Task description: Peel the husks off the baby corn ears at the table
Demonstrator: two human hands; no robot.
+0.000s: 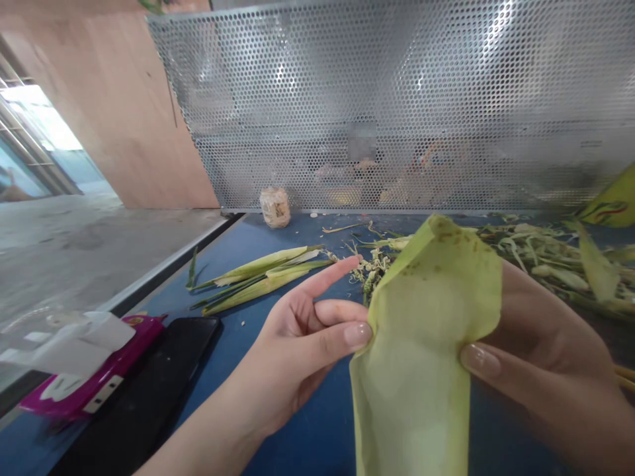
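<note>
Husk leaf (421, 357): pale green, held upright over the near edge of the blue tabletop (307, 436).
Right hand (540, 357): closed on the leaf's right edge, thumb in front.
Left hand (307, 337): thumb pinching the left edge, forefinger extended.
Phone (149, 390): dark, near left edge, beside a magenta packet (89, 383).
Stalks (262, 271): mid-table.
Trimmings (546, 258): far right.
Jar (275, 207): far edge, against the perforated screen (397, 99).

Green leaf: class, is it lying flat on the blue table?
No. Both the left hand and right hand hold the green leaf up.
</note>
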